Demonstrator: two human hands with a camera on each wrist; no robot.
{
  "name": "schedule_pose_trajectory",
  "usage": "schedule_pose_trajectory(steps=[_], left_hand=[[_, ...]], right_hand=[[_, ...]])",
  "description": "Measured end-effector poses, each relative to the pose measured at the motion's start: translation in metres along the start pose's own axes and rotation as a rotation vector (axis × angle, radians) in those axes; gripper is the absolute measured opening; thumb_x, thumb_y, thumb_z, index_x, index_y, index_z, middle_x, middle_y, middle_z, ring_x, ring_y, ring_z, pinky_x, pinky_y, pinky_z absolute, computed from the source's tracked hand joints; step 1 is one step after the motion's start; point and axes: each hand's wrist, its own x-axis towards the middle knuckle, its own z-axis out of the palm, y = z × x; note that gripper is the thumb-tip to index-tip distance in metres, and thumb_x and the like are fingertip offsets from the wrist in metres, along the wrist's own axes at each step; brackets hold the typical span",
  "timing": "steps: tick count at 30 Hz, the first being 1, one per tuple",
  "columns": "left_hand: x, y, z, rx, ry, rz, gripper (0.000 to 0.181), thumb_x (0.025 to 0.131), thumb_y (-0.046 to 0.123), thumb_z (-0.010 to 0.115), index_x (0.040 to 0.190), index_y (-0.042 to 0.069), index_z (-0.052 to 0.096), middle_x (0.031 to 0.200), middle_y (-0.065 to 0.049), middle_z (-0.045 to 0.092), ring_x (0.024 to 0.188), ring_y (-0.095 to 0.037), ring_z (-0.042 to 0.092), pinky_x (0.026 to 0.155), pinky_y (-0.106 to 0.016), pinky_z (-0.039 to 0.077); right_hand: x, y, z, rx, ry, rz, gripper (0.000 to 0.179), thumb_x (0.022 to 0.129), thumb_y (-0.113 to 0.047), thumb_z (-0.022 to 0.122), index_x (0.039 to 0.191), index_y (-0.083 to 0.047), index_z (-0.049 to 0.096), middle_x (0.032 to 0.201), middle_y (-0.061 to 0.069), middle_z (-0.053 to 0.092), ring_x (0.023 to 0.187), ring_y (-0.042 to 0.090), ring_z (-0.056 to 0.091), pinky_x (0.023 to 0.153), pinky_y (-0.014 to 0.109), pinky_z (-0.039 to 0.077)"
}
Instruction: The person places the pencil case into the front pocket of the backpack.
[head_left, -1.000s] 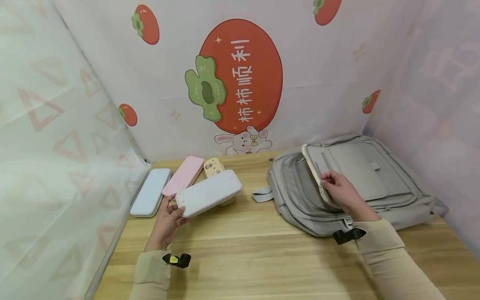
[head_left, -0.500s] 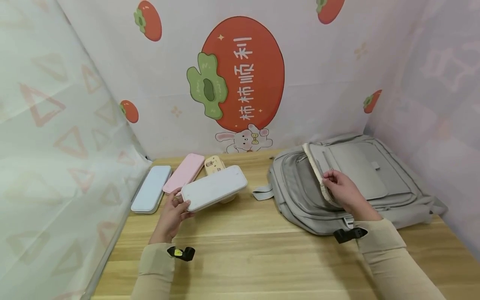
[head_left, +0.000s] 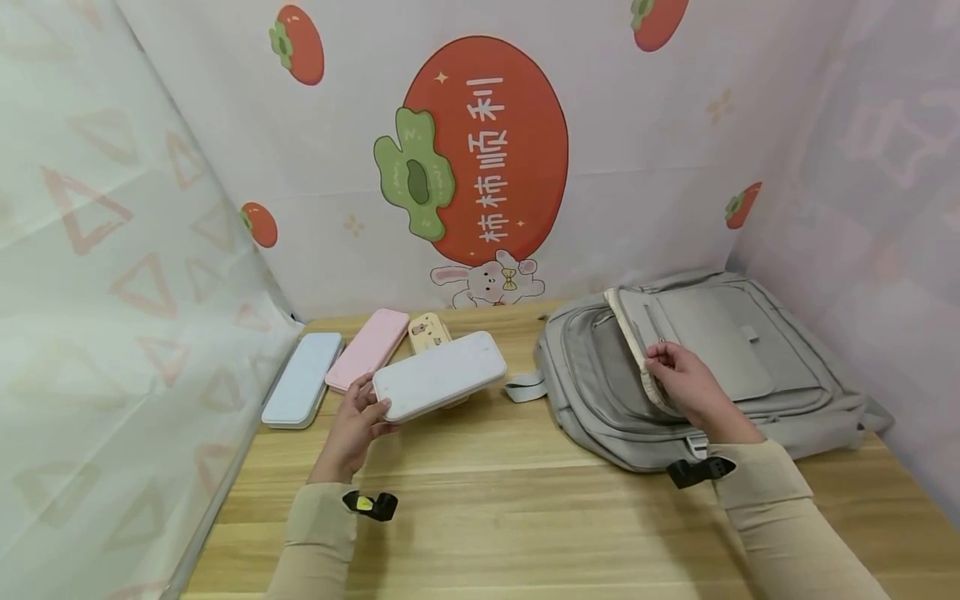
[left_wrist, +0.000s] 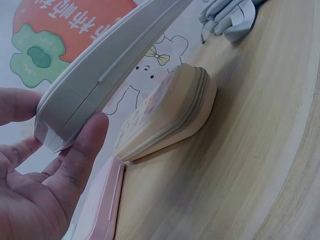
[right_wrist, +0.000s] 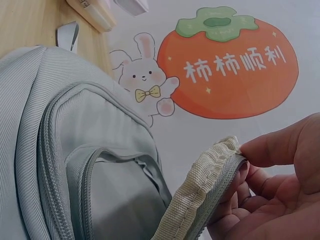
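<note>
Holding the flat white rectangular plastic case (head_left: 440, 375) by its near short end, my left hand (head_left: 354, 425) has its fingers (left_wrist: 82, 155) curled under the edge and the thumb on top, so the case is clear of the wooden tabletop (head_left: 487, 500) with its far end raised. Its long axis runs away from my palm toward the right and a little back, pointing at the grey fabric backpack (head_left: 697, 375) lying flat on that side. My right hand (head_left: 686, 385) is already there, fingers pinching the cream-edged zip flap (right_wrist: 200, 190) and lifting it, so the pocket mouth gapes toward the case. The backpack is well apart from my left hand, with bare wood and a grey strap loop (head_left: 523, 387) between. Under and behind the case lie a cream cartoon-printed pouch (left_wrist: 167, 112), a pink case (head_left: 367, 348) and a pale blue one (head_left: 302, 379).
</note>
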Motion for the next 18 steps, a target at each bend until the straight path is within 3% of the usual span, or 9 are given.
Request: schedule_pose_trajectory(steps=[7,14,18], left_hand=[[-0.0015,-0.0049,-0.0029,-0.013,-0.010,0.006,0.068,0.103,-0.005,0.050,0.161,0.003,0.016,0.125,-0.019,0.046,0.088,-0.015,0.062,0.074,-0.035,0.061],[-0.0001,-0.0067,-0.0029,-0.027,-0.059,0.056,0.069,0.101,0.000,0.056,0.159,-0.001,0.018,0.117,-0.019,0.048,0.086,-0.016,0.064,0.071,-0.033,0.061],[0.0012,-0.0024,-0.0006,-0.011,-0.046,0.021,0.067,0.102,-0.002,0.052,0.161,0.004,0.019,0.119,-0.017,0.048,0.086,-0.015,0.064,0.072,-0.033,0.061]], right_hand=[[-0.0026,0.0009,0.0019,-0.008,-0.003,0.009,0.023,0.110,-0.007,0.044,0.123,0.012,0.045,0.103,0.010,0.049,0.087,0.015,0.046,0.069,0.023,0.044],[-0.0092,0.0029,-0.0015,-0.044,0.014,0.005,0.025,0.111,-0.007,0.044,0.125,0.013,0.044,0.106,0.011,0.049,0.089,0.014,0.046,0.070,0.022,0.044],[-0.0092,-0.0014,-0.0034,-0.037,0.022,-0.011,0.025,0.110,-0.006,0.044,0.125,0.014,0.044,0.106,0.011,0.049,0.090,0.013,0.046,0.070,0.021,0.044]])
